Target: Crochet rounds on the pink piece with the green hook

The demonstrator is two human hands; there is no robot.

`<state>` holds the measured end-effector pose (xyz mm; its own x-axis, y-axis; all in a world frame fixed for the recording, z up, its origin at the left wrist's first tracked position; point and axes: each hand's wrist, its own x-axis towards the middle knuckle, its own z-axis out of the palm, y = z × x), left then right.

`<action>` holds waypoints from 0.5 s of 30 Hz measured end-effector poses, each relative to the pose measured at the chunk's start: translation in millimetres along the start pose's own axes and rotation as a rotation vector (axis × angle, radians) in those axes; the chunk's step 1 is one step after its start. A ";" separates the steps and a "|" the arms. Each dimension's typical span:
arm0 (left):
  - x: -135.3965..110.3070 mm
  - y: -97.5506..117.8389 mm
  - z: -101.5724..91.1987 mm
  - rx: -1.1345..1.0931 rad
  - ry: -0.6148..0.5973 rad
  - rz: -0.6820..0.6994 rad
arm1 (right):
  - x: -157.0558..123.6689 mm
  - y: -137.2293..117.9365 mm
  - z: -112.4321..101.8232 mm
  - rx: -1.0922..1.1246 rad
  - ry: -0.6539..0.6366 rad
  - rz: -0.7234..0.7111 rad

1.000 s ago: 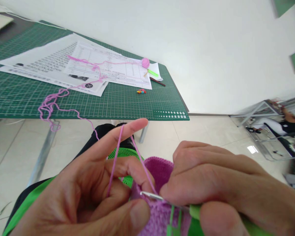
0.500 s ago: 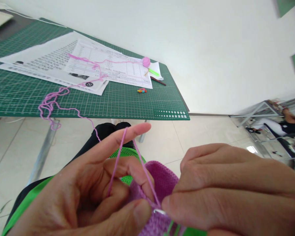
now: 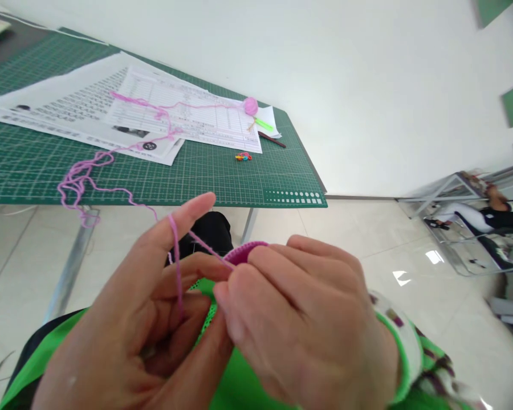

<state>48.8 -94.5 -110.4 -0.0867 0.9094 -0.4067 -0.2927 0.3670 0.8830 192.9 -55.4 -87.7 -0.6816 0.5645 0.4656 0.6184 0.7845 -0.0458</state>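
Observation:
A purple-pink crocheted piece (image 3: 244, 252) shows only its curved rim behind my right hand; the rest is covered. My left hand (image 3: 141, 319) pinches the near part of this piece between thumb and middle finger, its index finger raised. Pink yarn (image 3: 176, 267) loops over that index finger and runs down to the work. Curled against the left fingertips, my right hand (image 3: 303, 319) is closed. The crochet hook, whose silver tip showed earlier within its grip, is hidden by the fingers.
A green cutting mat (image 3: 214, 182) covers the table ahead. Printed sheets (image 3: 188, 117), a pink yarn ball (image 3: 251, 106), tangled yarn (image 3: 79, 176), small coloured stitch markers (image 3: 243, 156) and a bright green tool (image 3: 263, 123) lie there. Another person (image 3: 491, 213) sits far right.
My right hand has moved left and turned over the work, covering the hook and most of the crocheted piece. The left index finger has shifted left and up slightly with its yarn.

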 end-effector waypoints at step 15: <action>17.5 -27.1 -12.6 -0.122 -0.069 -0.041 | -25.8 7.6 63.5 0.309 0.693 0.003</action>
<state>43.2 -91.0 -144.4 -0.0080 0.9069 -0.4212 -0.4086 0.3815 0.8291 190.4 -47.7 -156.3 -0.2148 0.3563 0.9093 0.4130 0.8769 -0.2461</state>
